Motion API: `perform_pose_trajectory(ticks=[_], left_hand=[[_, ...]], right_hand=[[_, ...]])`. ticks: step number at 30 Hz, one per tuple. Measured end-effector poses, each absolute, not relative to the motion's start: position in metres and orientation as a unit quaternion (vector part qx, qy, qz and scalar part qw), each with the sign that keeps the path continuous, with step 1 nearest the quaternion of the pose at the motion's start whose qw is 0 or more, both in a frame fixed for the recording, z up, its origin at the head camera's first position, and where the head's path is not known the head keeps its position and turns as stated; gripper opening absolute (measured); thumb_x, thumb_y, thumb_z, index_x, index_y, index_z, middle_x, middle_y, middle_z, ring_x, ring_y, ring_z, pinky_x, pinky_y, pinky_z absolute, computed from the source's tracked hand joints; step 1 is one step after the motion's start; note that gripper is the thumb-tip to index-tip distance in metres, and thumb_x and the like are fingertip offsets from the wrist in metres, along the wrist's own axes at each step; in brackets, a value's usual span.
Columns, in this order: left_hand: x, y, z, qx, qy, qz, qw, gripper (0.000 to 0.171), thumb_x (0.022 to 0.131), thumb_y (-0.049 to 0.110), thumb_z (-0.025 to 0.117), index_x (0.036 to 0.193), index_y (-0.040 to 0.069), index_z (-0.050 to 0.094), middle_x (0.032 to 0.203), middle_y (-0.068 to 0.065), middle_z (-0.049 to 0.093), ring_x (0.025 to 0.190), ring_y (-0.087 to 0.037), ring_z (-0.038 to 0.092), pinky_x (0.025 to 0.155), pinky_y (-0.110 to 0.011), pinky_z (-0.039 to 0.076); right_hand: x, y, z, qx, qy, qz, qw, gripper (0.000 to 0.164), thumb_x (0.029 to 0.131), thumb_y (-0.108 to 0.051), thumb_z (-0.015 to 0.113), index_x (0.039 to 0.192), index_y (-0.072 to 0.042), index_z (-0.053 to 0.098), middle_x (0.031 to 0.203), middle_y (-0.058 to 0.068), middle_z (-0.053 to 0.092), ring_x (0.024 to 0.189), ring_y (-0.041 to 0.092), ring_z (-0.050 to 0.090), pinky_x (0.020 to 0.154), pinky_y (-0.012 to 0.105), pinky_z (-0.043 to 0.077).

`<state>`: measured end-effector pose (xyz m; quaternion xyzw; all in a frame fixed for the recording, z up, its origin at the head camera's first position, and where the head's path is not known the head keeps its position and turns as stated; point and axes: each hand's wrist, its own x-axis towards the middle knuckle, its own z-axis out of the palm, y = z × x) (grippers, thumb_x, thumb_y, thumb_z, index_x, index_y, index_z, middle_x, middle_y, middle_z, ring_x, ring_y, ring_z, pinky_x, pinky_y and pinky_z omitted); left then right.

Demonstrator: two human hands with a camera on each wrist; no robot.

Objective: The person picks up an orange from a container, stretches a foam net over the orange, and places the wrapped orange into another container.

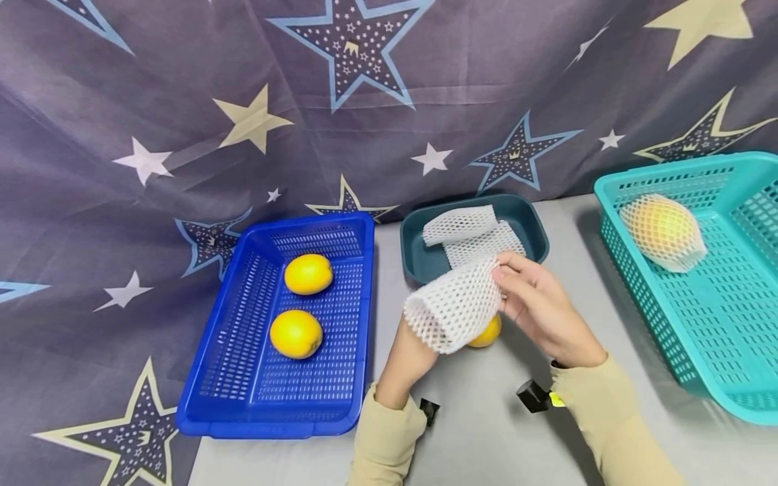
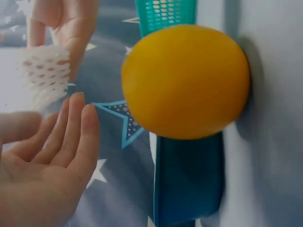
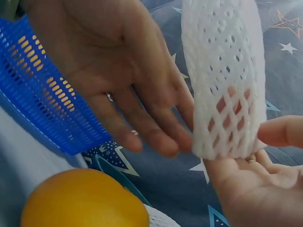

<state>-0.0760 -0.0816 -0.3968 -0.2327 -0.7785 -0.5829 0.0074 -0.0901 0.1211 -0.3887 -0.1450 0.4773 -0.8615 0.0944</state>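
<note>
My right hand pinches one end of a white foam net sleeve, with the thumb outside and some fingers showing through the mesh. The sleeve's other end gapes toward the lower left. My left hand lies beside it with relaxed, spread fingers and grips nothing; in the head view the sleeve hides most of it. Under the sleeve, a smooth yellow-orange oval fruit rests on the table, partly covered. It shows large in the left wrist view and at the bottom of the right wrist view.
A dark teal tray behind the hands contains more foam sleeves. At left, a blue basket has two yellow fruits. A turquoise basket at right contains a net-wrapped fruit. A star-patterned cloth hangs behind.
</note>
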Motion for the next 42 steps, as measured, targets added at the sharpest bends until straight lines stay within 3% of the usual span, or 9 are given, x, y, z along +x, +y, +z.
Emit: perform_pose_trajectory(ticks=[4,7,11,16,22,25,33,38,42], left_hand=[[-0.082,-0.080,-0.392,-0.230,-0.675,-0.699,-0.045,0.039,0.104,0.010,0.048,0.137,-0.010,0.048,0.134,-0.027,0.055,0.125,-0.026,0.056,0.109,-0.039,0.044],[-0.082,-0.079,-0.391,-0.191,-0.651,-0.729,-0.093,0.050,0.109,0.030,0.035,0.137,-0.009,0.050,0.133,-0.025,0.056,0.119,-0.011,0.057,0.105,-0.029,0.047],[-0.082,-0.079,-0.391,-0.166,-0.659,-0.722,-0.130,0.051,0.110,0.030,0.031,0.135,-0.009,0.051,0.128,-0.026,0.058,0.111,-0.010,0.058,0.100,-0.026,0.048],[-0.083,-0.076,-0.390,-0.147,-0.691,-0.691,-0.154,0.041,0.109,0.027,0.038,0.132,-0.003,0.054,0.122,-0.017,0.062,0.107,-0.010,0.058,0.097,-0.028,0.048],[-0.084,-0.073,-0.391,-0.089,-0.658,-0.729,-0.163,0.018,0.105,0.020,0.049,0.111,0.004,0.053,0.092,0.004,0.061,0.083,-0.006,0.057,0.077,-0.023,0.047],[-0.085,-0.073,-0.395,-0.075,-0.645,-0.746,-0.151,0.011,0.104,0.018,0.051,0.105,0.007,0.051,0.091,0.005,0.063,0.081,-0.006,0.056,0.073,-0.021,0.046],[-0.089,-0.073,-0.406,-0.039,-0.650,-0.748,-0.128,0.020,0.104,0.020,0.054,0.109,0.000,0.054,0.096,-0.003,0.066,0.080,-0.009,0.061,0.071,-0.021,0.053],[-0.093,-0.073,-0.417,-0.011,-0.654,-0.746,-0.128,0.026,0.103,0.020,0.054,0.112,-0.004,0.056,0.098,-0.007,0.068,0.079,-0.010,0.063,0.068,-0.022,0.056],[-0.096,-0.072,-0.423,0.009,-0.659,-0.741,-0.130,0.027,0.103,0.021,0.055,0.112,-0.005,0.057,0.095,-0.007,0.068,0.077,-0.010,0.064,0.066,-0.023,0.057]], right_hand=[[-0.090,0.120,-0.391,-0.144,0.503,-0.843,0.127,0.019,0.107,-0.009,0.042,0.117,-0.002,0.057,0.107,0.004,0.060,0.093,0.011,0.061,0.078,0.023,0.055],[-0.091,0.118,-0.393,-0.140,0.511,-0.836,0.145,0.017,0.106,-0.009,0.043,0.115,-0.003,0.057,0.106,0.003,0.060,0.093,0.011,0.061,0.079,0.023,0.055],[-0.090,0.117,-0.395,-0.139,0.531,-0.821,0.155,0.017,0.106,-0.010,0.045,0.116,-0.003,0.057,0.104,0.002,0.062,0.090,0.010,0.062,0.076,0.024,0.056],[-0.088,0.116,-0.395,-0.141,0.586,-0.785,0.144,0.019,0.106,-0.013,0.047,0.116,-0.002,0.058,0.100,0.002,0.068,0.084,0.009,0.065,0.070,0.025,0.057],[-0.086,0.120,-0.395,-0.160,0.609,-0.763,0.145,0.019,0.103,-0.006,0.051,0.119,0.000,0.056,0.108,0.006,0.069,0.089,0.013,0.068,0.074,0.030,0.060],[-0.087,0.124,-0.396,-0.169,0.612,-0.760,0.137,0.018,0.101,-0.003,0.053,0.118,0.000,0.056,0.108,0.004,0.069,0.087,0.011,0.067,0.072,0.028,0.059],[-0.090,0.130,-0.400,-0.121,0.673,-0.721,0.111,0.017,0.103,-0.010,0.052,0.114,0.002,0.056,0.091,0.005,0.067,0.058,0.013,0.054,0.053,0.026,0.052],[-0.093,0.130,-0.402,-0.086,0.729,-0.672,0.097,0.022,0.103,-0.014,0.053,0.114,0.004,0.058,0.093,0.016,0.062,0.054,0.022,0.054,0.052,0.030,0.052],[-0.095,0.129,-0.405,-0.062,0.771,-0.629,0.076,0.022,0.102,-0.015,0.054,0.113,0.004,0.061,0.100,0.018,0.063,0.066,0.018,0.061,0.060,0.027,0.054]])
